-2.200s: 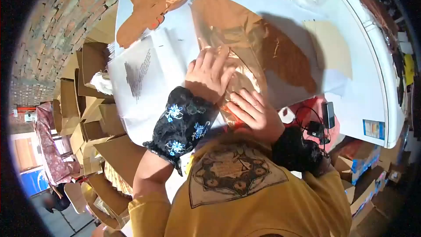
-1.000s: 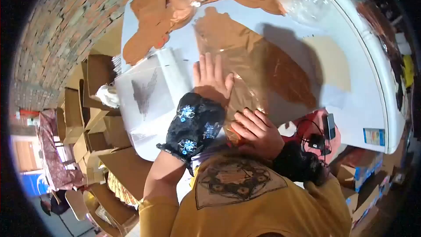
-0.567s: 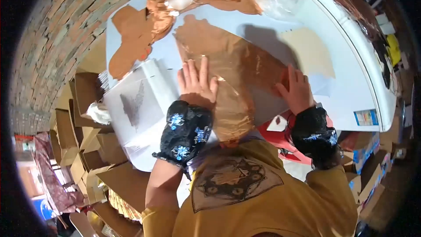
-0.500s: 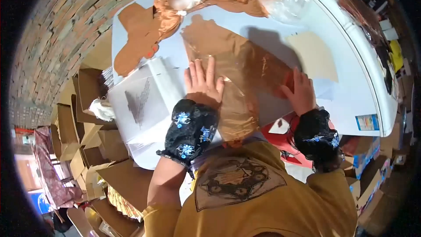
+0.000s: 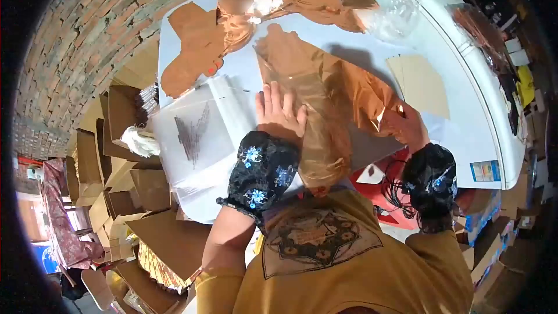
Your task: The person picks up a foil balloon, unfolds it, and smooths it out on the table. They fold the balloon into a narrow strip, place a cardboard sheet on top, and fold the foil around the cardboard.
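Sheet [image 5: 325,81], brown & shiny, lies on white tbl [image 5: 479,134], its R end in R hand [image 5: 410,128], fingers curled tight. L hand [image 5: 281,113] flat, fingers a bit spread, on sheet's L edge. Clear plastic [image 5: 200,134] w/ dark print just L; 2 black cuffs [image 5: 260,171] on forearms.

White tabletop [image 5: 465,142]: pale beige cards [image 5: 417,84] lie slightly fanned toward the right edge, crumpled clear plastic [image 5: 399,18] sits at the far right corner, and a printed label [image 5: 485,171] marks the near right corner. Beyond the left edge stand open cardboard boxes [image 5: 152,191], a white tangled bundle [image 5: 141,141] and a brick wall [image 5: 107,40]. Black cables [image 5: 397,196] hang below the near edge.
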The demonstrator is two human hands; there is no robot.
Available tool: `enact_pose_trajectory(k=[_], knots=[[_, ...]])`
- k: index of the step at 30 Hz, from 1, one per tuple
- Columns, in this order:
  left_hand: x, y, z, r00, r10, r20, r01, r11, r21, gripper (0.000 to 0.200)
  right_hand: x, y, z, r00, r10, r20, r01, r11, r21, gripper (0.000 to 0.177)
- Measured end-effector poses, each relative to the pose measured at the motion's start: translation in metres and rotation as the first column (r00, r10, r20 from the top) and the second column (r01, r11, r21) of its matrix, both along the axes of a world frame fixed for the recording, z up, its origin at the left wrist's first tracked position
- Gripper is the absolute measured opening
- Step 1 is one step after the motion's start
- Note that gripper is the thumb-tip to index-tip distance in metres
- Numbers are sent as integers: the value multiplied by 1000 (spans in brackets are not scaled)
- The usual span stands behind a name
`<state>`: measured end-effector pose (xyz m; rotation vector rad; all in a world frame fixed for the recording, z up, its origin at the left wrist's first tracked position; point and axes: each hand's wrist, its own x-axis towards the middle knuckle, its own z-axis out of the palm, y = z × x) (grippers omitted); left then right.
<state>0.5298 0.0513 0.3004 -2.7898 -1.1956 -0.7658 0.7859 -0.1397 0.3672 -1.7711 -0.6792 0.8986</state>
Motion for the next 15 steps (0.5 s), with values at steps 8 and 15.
enact_pose_trajectory(k=[8, 15], knots=[[-3, 0, 7, 999, 15, -46, -17, 999, -47, 47, -97, 33, 38, 762, 295, 576, -402, 913, 63, 22], [-7, 16, 1, 996, 0, -94, -8, 997, -82, 34, -143, 40, 7, 312, 431, 847, -578, 794, -191, 20]])
